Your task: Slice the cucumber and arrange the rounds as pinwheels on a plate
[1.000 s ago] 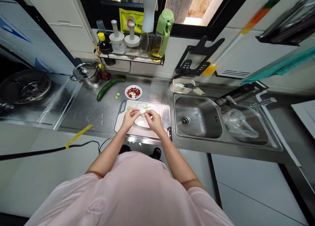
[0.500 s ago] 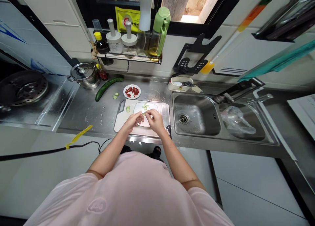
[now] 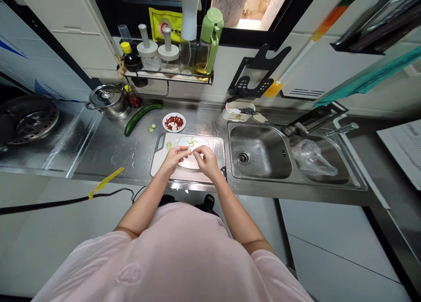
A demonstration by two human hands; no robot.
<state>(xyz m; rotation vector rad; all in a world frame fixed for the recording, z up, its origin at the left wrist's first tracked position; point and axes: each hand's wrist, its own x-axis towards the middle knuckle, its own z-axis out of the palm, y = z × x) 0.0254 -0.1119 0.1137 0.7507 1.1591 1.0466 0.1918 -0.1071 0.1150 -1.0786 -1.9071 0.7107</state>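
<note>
Over a white plate (image 3: 200,141), my left hand (image 3: 176,158) and my right hand (image 3: 206,161) meet fingertip to fingertip. Both pinch a small pale cucumber slice (image 3: 190,149), mostly covered by the fingers. Thin cucumber pieces (image 3: 192,141) lie fanned out on the plate just beyond. The plate rests on a cutting board (image 3: 159,162), which also carries a short stack of cucumber slices (image 3: 169,145) at its left. A knife handle (image 3: 224,172) shows at the board's right edge.
Behind the board stands a small plate of chopped red pieces (image 3: 174,122). Left of it are loose slices (image 3: 151,128), a long cucumber (image 3: 140,119) and a lidded steel pot (image 3: 110,101). A double sink (image 3: 263,155) is at the right, and a bottle rack (image 3: 167,76) hangs above.
My left hand's fingers have closed in toward the right hand, and its thumb and fingertips now pinch the slice. The view has shifted slightly.
</note>
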